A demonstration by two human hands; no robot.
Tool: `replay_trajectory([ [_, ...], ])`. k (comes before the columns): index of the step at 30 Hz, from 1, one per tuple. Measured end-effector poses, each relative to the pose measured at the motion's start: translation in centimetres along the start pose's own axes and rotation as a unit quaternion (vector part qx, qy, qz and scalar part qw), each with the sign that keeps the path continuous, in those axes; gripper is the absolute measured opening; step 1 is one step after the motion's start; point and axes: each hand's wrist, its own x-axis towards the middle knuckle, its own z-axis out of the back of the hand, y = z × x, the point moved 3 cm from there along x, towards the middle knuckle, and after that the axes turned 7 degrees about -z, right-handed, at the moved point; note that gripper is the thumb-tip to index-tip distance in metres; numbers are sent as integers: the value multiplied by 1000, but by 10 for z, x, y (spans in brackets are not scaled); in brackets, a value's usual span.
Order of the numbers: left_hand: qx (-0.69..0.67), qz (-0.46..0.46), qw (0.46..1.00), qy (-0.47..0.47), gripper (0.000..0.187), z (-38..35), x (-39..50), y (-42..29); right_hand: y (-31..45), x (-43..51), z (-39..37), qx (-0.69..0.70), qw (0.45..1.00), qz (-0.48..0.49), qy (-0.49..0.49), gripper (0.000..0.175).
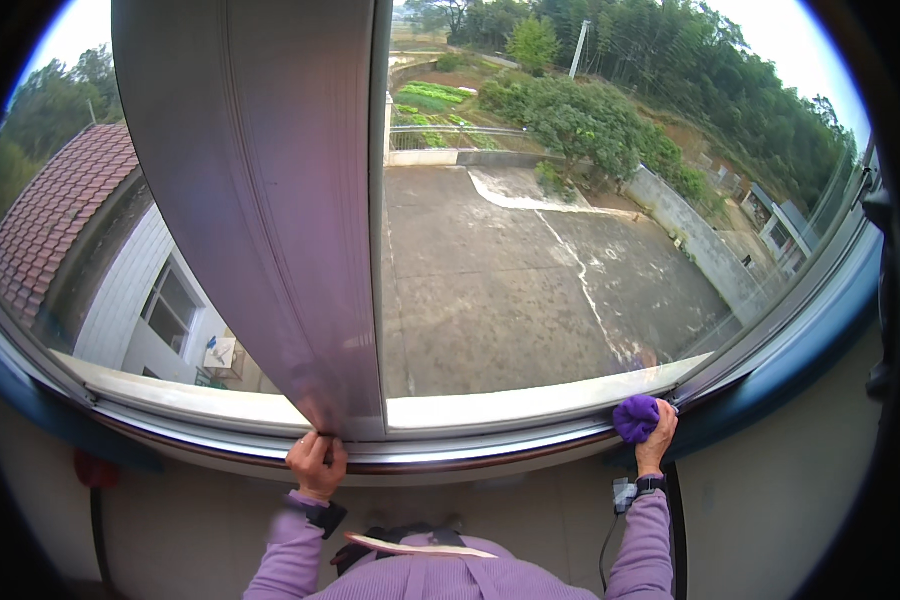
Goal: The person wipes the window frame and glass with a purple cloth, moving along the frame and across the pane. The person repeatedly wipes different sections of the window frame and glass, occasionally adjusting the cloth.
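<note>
My right hand (658,439) grips a bunched purple cloth (636,418) at the right end of the window's metal sill track (465,450). At the lower edge of a wide, glossy metal window post (270,187), my left hand (317,463) rests with its fingers bent together against the track. Whether those fingers pinch anything is hidden. Glass panes stand on both sides of the post, and the right pane (495,300) shows a concrete yard behind it.
Blue curtain-like material (802,397) borders the window on the right. A cable with a small plug-like block (624,495) hangs beside my right wrist. A red object (96,469) stands low on the left. Outside are a tiled roof (67,202) and trees.
</note>
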Motion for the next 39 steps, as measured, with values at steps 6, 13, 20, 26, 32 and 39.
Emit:
replay_trajectory([
  [6, 5, 14, 1000, 10, 12, 1, 1, -1, 45, -21, 1, 30, 998, 19, 61, 39],
  [13, 4, 5, 1000, 20, 8, 2, 2, -2, 187, -61, 7, 161, 965, 127, 162, 29],
  [20, -4, 5, 1000, 29, 6, 2, 1, 0, 314, -89, -8, 282, 880, 246, 292, 41],
  [26, 14, 1, 1000, 26, 5, 0, 0, 0, 374, -113, -27, 309, 832, 318, 333, 53],
  [32, 21, 0, 1000, 17, 7, 0, -2, 3, 375, -117, -26, 322, 832, 309, 330, 55],
  [39, 16, 8, 1000, 9, 12, -2, -1, 1, 297, -86, -8, 281, 887, 232, 285, 46],
])
